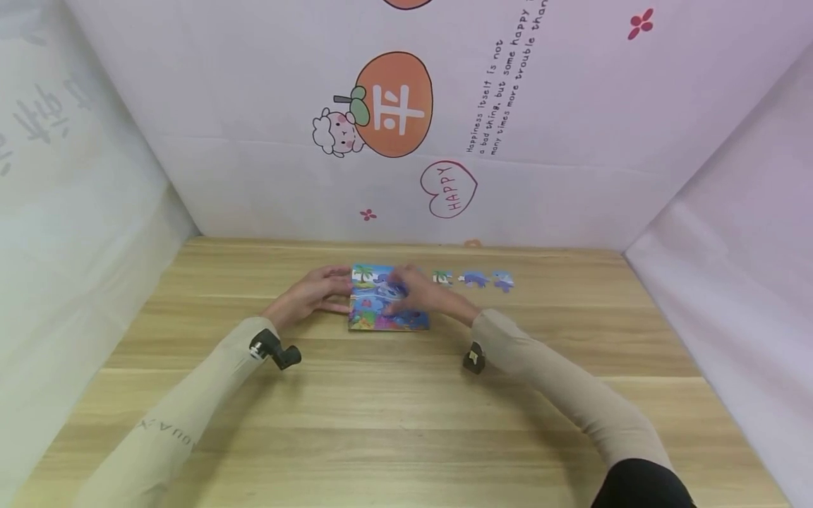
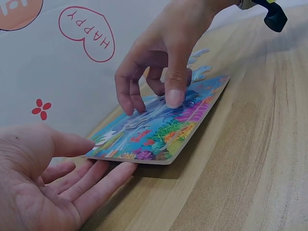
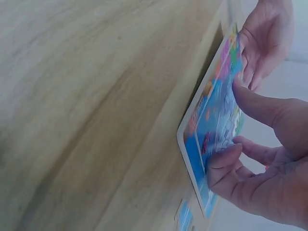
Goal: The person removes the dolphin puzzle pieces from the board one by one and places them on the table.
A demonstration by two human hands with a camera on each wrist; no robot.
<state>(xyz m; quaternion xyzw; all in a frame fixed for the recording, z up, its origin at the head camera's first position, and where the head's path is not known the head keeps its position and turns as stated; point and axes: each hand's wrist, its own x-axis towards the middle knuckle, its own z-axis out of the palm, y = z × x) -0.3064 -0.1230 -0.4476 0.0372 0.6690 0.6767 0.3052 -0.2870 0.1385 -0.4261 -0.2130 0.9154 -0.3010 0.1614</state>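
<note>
A small jigsaw puzzle with a bright sea picture lies at the far middle of the table. My left hand holds its left edge, thumb on top and fingers under the rim; in the left wrist view that edge is lifted off the wood, so the puzzle tilts. Over the picture's middle, my right hand has its thumb and bent fingers spread apart, the fingertips at the surface. The right hand is blurred in the head view. Whether a loose piece sits under its fingers is hidden.
Three loose puzzle pieces lie in a row right of the puzzle: one with a palm tree, a purple-blue one and another blue-purple one. Behind the wooden table rises a printed white cloth; white sheets flank both sides.
</note>
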